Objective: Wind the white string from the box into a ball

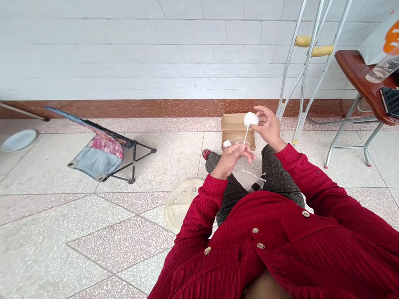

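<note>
Seated in a red cardigan, a person handles yarn above a tiled floor (pixel 93 232). The right hand (pixel 268 126) holds a white yarn bundle (pixel 250 119) in curled fingers; the left hand (pixel 231 158) pinches the strand (pixel 246 135) running down from it. The step appears to be drawing or guiding that strand, and the next move calls for steady tension and a light grip on the bundle. Beneath, an open cardboard box (pixel 237 133) holds another white bundle (pixel 227 143), partly masked by the left hand. A loose length of yarn (pixel 254 174) trails between the knees, where it could snag. Well apart at left stands a folding stool (pixel 102 155); at right, metal crutches (pixel 322 51) lean near a brown-topped seat (pixel 352 68) bearing a clear bottle (pixel 382 71). Neither blocks the hands.
</note>
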`<move>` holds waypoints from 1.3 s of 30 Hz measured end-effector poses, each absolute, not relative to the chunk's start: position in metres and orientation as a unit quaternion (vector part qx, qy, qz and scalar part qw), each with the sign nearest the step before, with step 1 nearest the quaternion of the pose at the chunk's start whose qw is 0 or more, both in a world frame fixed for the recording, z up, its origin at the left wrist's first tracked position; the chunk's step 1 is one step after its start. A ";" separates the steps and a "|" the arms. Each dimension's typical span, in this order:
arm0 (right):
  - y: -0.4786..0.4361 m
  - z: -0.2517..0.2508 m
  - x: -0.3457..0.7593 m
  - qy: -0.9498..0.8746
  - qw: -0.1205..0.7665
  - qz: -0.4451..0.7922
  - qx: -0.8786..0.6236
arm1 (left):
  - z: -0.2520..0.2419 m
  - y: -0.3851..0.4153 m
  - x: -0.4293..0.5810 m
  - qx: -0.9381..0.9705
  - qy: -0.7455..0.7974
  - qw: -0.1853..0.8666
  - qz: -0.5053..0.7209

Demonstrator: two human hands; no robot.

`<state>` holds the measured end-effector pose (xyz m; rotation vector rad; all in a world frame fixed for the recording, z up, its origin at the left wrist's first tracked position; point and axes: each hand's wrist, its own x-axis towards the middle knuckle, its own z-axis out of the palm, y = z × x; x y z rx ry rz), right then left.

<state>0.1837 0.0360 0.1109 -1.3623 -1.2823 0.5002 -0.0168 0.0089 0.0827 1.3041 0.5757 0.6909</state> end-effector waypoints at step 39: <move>0.062 0.175 0.237 -0.695 0.407 -0.142 -0.575 | 0.062 0.038 -0.015 0.748 0.362 0.490 0.263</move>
